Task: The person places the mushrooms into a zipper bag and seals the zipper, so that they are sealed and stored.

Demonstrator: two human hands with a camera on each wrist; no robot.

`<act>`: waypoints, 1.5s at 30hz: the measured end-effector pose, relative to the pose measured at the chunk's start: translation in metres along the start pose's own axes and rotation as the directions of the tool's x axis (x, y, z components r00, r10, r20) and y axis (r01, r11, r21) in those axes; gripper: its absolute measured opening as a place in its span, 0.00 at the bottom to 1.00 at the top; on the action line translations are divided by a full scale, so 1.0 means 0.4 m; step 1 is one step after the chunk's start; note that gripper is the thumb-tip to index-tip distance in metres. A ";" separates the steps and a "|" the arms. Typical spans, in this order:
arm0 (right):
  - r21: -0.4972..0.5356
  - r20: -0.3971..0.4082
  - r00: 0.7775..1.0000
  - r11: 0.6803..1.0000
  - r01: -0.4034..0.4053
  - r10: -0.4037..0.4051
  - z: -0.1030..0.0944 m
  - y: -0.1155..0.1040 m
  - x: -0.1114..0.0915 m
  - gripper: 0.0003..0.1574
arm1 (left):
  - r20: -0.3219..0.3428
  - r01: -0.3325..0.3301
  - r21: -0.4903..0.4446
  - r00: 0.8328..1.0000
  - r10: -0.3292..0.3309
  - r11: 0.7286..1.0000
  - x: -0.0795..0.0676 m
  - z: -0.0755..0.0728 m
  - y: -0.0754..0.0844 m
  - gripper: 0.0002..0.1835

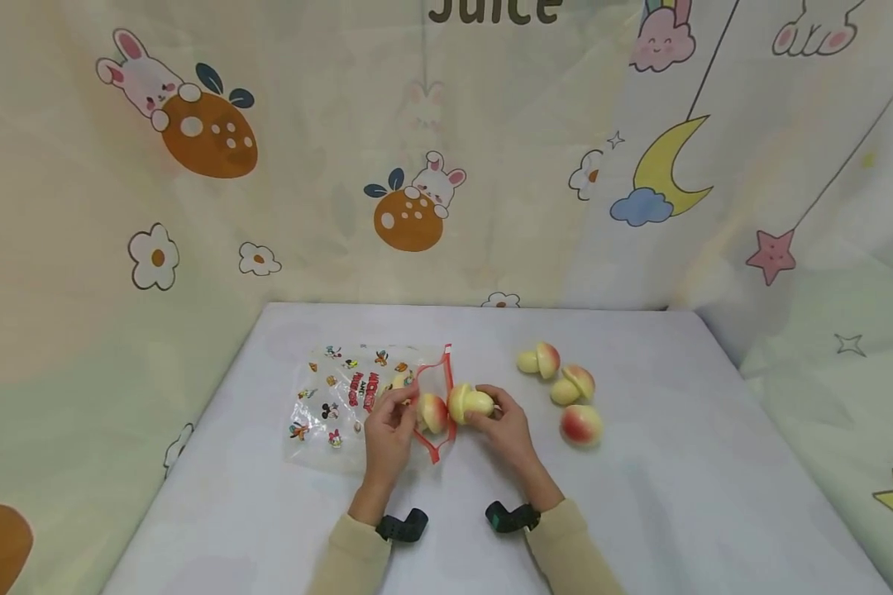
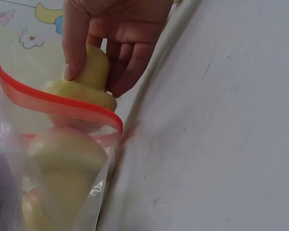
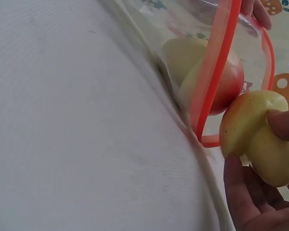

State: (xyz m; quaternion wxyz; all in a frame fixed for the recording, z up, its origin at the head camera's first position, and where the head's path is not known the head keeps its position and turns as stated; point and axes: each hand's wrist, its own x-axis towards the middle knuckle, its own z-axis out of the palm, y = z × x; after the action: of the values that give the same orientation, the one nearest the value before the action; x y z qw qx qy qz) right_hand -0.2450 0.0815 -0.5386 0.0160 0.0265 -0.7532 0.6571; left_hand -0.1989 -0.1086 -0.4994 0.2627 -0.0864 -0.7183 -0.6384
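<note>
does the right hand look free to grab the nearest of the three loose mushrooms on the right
Probably not yet: the right hand is holding another mushroom. Once that is put down, likely yes: the nearest loose mushroom lies close by on the table, with nothing visible between.

- From my head, the picture is fairly bright; soft, even light lies on the white worktop [image 1: 685,512], but its exact source I cannot tell.
- Beside the loose mushroom-shaped pieces [image 1: 582,426], the shadows are faint and have soft edges.
- The printed cloth [image 1: 312,182] behind keeps clear outlines.
- Both wrist pictures are dimmer and greyer, and the worktop there looks dull.
- In the left wrist picture, the clear bag [image 2: 94,192] shows small white glare on its folds, and its lower left part is dark and blurred.
- There, my right fingers [image 2: 76,48] are partly in shade, with the darkest shadow between them.
</note>
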 end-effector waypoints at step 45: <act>-0.136 0.194 0.964 0.968 0.210 -0.182 0.066 0.043 -0.013 0.29 | -0.010 -0.169 0.101 0.985 0.171 0.980 -0.008 0.021 -0.089 0.13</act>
State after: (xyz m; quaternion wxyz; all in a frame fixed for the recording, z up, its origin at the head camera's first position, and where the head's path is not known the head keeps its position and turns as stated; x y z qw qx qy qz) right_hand -0.2405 0.0575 -0.5596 0.0148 0.1590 -0.7941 0.5864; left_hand -0.2147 -0.1059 -0.5323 0.3269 -0.1286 -0.7367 -0.5778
